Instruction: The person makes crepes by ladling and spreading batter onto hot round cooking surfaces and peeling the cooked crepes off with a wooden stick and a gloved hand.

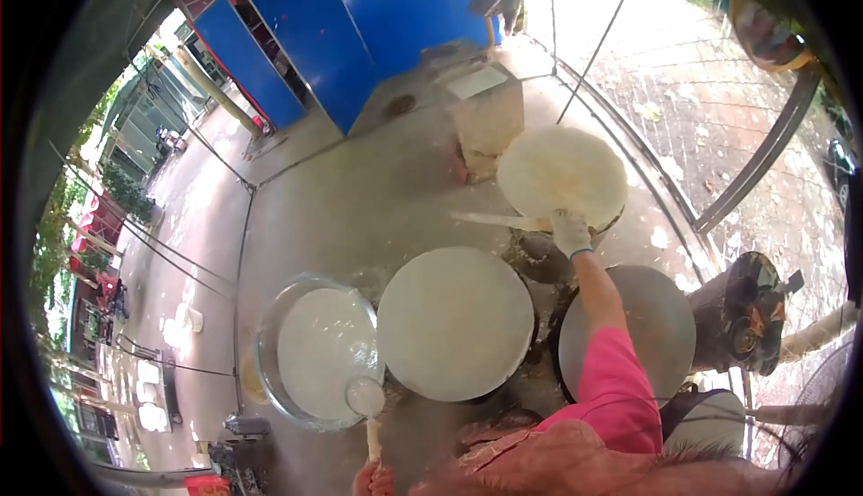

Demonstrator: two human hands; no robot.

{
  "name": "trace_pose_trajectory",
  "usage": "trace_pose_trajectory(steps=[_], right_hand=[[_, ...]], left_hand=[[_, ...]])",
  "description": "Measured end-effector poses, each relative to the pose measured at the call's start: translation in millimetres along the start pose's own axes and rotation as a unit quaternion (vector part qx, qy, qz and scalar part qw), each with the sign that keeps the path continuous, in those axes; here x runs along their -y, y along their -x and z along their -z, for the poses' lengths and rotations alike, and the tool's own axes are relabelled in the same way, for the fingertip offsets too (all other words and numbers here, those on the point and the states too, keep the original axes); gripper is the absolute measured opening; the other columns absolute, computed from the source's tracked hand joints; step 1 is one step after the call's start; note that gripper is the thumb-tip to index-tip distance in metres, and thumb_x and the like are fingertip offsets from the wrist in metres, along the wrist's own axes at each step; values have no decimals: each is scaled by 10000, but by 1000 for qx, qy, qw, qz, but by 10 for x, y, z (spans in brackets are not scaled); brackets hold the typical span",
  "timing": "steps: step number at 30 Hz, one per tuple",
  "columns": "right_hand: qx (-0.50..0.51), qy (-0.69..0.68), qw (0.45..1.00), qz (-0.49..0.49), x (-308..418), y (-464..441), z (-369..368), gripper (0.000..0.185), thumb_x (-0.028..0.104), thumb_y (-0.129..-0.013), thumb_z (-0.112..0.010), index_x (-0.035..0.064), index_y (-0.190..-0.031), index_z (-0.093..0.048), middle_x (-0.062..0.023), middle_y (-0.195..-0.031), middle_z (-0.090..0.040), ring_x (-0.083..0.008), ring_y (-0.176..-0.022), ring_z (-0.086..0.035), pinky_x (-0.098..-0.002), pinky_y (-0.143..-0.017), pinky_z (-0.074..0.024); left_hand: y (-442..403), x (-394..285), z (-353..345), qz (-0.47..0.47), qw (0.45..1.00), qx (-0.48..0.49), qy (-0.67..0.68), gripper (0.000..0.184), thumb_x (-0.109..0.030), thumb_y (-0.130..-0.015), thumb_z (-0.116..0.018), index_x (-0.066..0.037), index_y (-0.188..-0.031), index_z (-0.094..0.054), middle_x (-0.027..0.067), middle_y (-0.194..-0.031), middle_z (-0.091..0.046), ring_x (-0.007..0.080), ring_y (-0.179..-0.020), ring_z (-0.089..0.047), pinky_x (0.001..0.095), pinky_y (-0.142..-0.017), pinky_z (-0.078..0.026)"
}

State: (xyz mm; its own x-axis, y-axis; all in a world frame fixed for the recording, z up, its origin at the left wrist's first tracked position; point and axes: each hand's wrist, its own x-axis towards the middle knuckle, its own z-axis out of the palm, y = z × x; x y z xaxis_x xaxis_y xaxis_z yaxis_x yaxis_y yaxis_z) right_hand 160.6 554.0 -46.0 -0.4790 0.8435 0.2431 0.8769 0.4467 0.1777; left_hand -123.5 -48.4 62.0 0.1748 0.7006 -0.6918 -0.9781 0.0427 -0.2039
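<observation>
My left hand (374, 479) is wrapped round the handle of a ladle (365, 397), whose bowl sits at the edge of a wide metal basin (262, 352) of white batter (324, 348). My right hand (570, 232), in a whitish glove, reaches forward, closed on a long flat wooden spatula (494, 220). The spatula points left along the near edge of a round pale flatbread (562, 175); I cannot tell whether it touches it. Between basin and right arm, a round griddle (456, 323) is covered with a pale layer. Under my right forearm lies a bare grey griddle (661, 334).
Beyond the griddles stands a block-like stand (485, 118) with a pale sheet on top. Blue panels (360, 19) rise at the back. A dark machine (742, 316) is at the right. Metal rails (620, 168) and cords border the floor (360, 190).
</observation>
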Motion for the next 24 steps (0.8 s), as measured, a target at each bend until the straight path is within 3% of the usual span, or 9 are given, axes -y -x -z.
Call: trace_pose_trajectory(steps=[4,6,10,14,16,17,20,22,24], right_hand=[[51,-73,996,-21,-103,-48,-84,367,167,-739,-593,27,-1073,-534,-146,-1049,-589,-322,-859,-635,-456,-670,-505],[68,-140,986,-60,-122,20,189,486,235,-725,-665,48,-1149,-522,-158,-1061,-592,-362,-940,-612,-466,-778,-495],[88,-200,975,-40,7,253,265,579,364,-691,-729,45,-1152,-581,-195,-1068,-622,-382,-948,-605,-453,-825,-479],[165,-420,891,-50,594,376,838,433,302,-777,-664,-5,-1075,-599,-202,-877,-653,-314,-849,-628,-394,-729,-470],[194,-478,854,-69,991,472,1123,350,230,-794,-651,-5,-1052,-617,-177,-829,-650,-280,-732,-617,-375,-675,-467],[39,-501,863,58,1103,480,626,281,178,-805,-636,-2,-1021,-635,-136,-736,-634,-210,-628,-598,-351,-589,-458],[371,-458,808,-10,1838,443,1637,270,168,-801,-645,-1,-1012,-638,-126,-697,-624,-178,-591,-588,-335,-557,-457],[358,-428,824,100,2364,538,1854,319,248,-786,-644,21,-1010,-646,-132,-677,-616,-197,-633,-606,-352,-589,-474],[314,-401,834,211,2923,702,1946,342,301,-784,-630,40,-1005,-656,-149,-708,-631,-240,-672,-635,-383,-626,-487]], left_hand=[[101,87,-11,-37,999,-4,-2,116,-183,-938,-469,-111,-851,-442,-12,-583,-365,59,-410,-336,205,-330,-280],[167,155,15,-66,998,4,-9,85,-170,-936,-471,-111,-878,-449,-9,-592,-368,57,-410,-335,201,-327,-282],[325,428,40,-230,961,6,-152,33,-144,-932,-474,-112,-933,-465,-5,-608,-374,54,-411,-335,193,-319,-286],[316,95,130,-122,986,98,61,122,-138,-926,-487,-139,-1047,-471,2,-623,-393,57,-412,-345,197,-316,-291],[283,-121,208,-119,978,150,81,184,-135,-923,-493,-152,-1104,-473,5,-630,-403,59,-413,-350,198,-314,-293],[282,-230,263,-138,974,167,64,214,-134,-921,-496,-159,-1133,-475,7,-634,-407,60,-413,-353,199,-313,-294],[277,-709,687,-239,941,207,-120,463,-113,-910,-514,-249,-1330,-374,18,-682,-444,69,-414,-366,201,-311,-303],[479,-934,431,-325,923,102,-179,498,-94,-883,-534,-215,-1331,-353,18,-688,-448,70,-419,-378,196,-319,-304],[444,-1430,616,-315,919,10,-238,498,-79,-867,-532,-194,-1320,-358,9,-670,-435,76,-426,-394,203,-322,-308]])
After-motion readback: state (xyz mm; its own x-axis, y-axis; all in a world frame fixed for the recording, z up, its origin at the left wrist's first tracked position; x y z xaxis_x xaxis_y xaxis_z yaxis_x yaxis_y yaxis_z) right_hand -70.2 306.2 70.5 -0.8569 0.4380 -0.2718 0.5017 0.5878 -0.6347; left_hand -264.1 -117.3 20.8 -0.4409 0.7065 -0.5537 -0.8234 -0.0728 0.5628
